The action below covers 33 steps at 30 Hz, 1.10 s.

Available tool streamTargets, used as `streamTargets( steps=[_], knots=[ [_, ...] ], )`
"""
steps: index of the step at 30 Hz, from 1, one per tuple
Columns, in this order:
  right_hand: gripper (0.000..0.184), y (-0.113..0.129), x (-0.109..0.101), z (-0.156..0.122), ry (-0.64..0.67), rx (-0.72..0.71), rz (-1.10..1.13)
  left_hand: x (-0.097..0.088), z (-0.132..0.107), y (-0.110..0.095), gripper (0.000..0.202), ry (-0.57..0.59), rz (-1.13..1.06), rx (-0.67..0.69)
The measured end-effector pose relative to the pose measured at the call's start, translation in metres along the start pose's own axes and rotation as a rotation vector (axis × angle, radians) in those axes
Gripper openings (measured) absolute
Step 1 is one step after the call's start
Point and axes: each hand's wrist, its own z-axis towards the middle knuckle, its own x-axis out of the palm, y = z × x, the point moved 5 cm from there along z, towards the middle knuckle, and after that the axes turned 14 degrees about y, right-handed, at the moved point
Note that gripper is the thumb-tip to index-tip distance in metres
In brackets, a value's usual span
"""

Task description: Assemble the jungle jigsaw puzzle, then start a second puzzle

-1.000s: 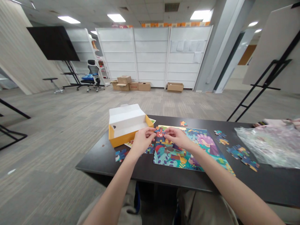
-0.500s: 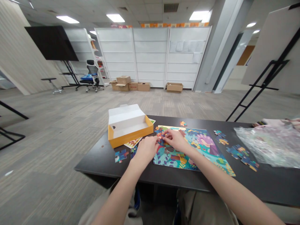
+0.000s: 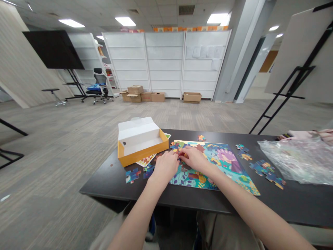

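A colourful jigsaw puzzle [image 3: 208, 173] lies on the black table, mostly filled with joined pieces. Over its upper left part my two hands meet, fingertips nearly touching. My right hand [image 3: 194, 159] pinches a small dark puzzle piece [image 3: 184, 156] low against the picture. My left hand [image 3: 168, 164] is closed beside it, fingers bent down at the puzzle's left side; what they grip is hidden. Loose puzzle pieces [image 3: 133, 175] lie left of my left hand, and one orange piece [image 3: 201, 138] rests beyond the puzzle's far edge.
An open yellow box [image 3: 144, 153] with a white inside stands at the table's left, partly over printed cards [image 3: 146, 160]. More loose pieces [image 3: 262, 167] are on the right, beside a clear plastic bag [image 3: 299, 159]. A whiteboard stand [image 3: 288, 93] rises behind the table.
My hands have drawn closer together, the left shifting slightly right and its fingers now covering the spot between them. The whole view has shifted slightly; box and loose pieces stay in place.
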Motion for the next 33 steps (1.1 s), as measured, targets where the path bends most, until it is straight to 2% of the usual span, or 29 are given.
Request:
streamTargets(
  steps=[6, 11, 16, 18, 24, 28, 33],
  knots=[
    [0.011, 0.000, 0.003, 0.000, 0.040, -0.044, -0.071, -0.010, 0.010, -0.003, 0.021, 0.033, -0.041, -0.060],
    [0.012, -0.002, -0.003, -0.003, 0.057, -0.114, -0.039, -0.011, 0.017, 0.009, 0.016, 0.080, -0.101, -0.046],
    [0.018, -0.021, -0.013, -0.002, -0.039, 0.093, -0.125, -0.008, 0.021, 0.020, 0.013, 0.116, -0.150, -0.027],
    [0.021, -0.024, -0.014, 0.000, -0.067, 0.114, -0.186, -0.009, 0.022, 0.021, 0.013, 0.116, -0.162, -0.020],
    [0.024, -0.024, -0.009, 0.003, -0.024, -0.038, -0.211, -0.015, 0.018, 0.025, 0.014, 0.092, -0.176, 0.037],
    [0.024, -0.028, -0.017, 0.013, 0.016, -0.008, -0.224, -0.028, 0.013, 0.031, 0.018, 0.024, -0.180, 0.057],
    [0.024, -0.022, -0.024, 0.035, 0.032, 0.002, -0.201, -0.061, -0.004, 0.050, 0.021, -0.251, -0.238, -0.008]
  ],
)
